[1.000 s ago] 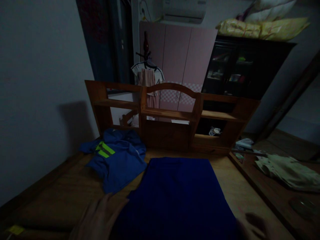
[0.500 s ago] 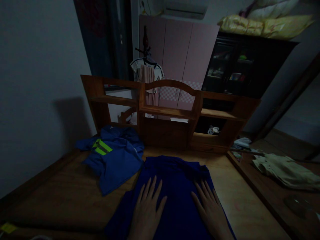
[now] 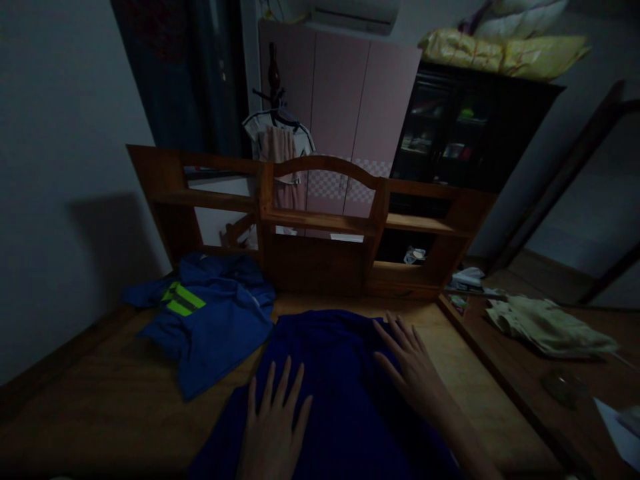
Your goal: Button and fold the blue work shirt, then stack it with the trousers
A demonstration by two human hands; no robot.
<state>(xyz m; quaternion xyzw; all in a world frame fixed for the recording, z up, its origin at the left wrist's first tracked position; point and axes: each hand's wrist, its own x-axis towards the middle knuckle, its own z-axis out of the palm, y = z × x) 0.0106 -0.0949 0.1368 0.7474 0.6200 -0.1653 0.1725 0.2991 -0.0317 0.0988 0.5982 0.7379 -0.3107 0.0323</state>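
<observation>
A dark blue garment lies spread flat on the wooden bed surface in front of me. My left hand rests palm down on its lower left part, fingers stretched out and slightly apart. My right hand lies flat further up, near the garment's upper right corner, fingers spread. Neither hand holds anything. To the left lies a lighter blue jacket with yellow-green stripes, crumpled and apart from both hands.
A wooden headboard with shelves stands behind the garments. An olive garment lies on the adjoining wooden surface at the right, with white paper near the corner. Behind are pink wardrobe doors, a dark cabinet and a clothes stand.
My right hand has slid up toward the garment's top right corner while the left hand stayed low. The camera view has shifted, so everything sits a little further left.
</observation>
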